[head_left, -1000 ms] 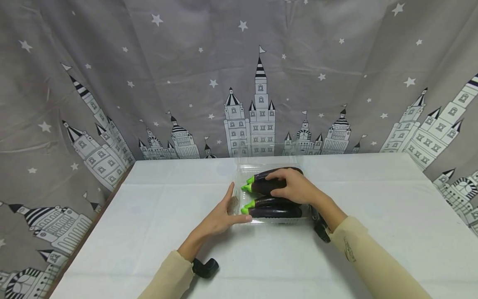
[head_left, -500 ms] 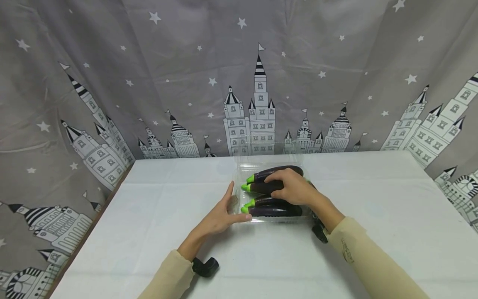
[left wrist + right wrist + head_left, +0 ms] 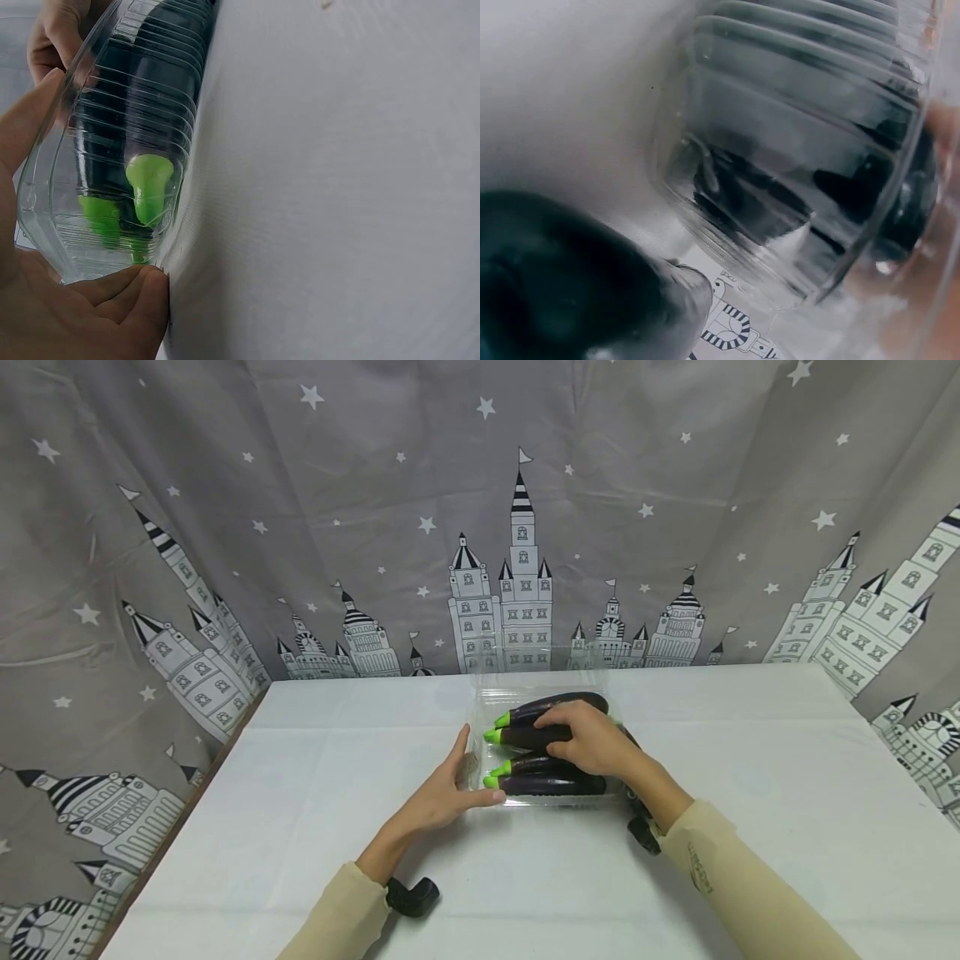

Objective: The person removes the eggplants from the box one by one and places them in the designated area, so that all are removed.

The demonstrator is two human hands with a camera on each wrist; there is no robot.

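Right hand [image 3: 588,740] barely shifted; four eggplants [image 3: 555,786] in one container [image 3: 562,802]

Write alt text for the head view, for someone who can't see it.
A person's right hand grips one of four dark eggplants visible in an open clear plastic container, while the left hand holds the container's left end. Behind the white table hangs a gray backdrop printed with castles and stars.

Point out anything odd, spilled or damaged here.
One possible oddity: in the right-wrist view, a dark, rounded object shows outside the clear, ribbed plastic container, while four glossy purple-black, green-capped eggplants lie inside. I cannot tell what it is. No spill or damage stands out.
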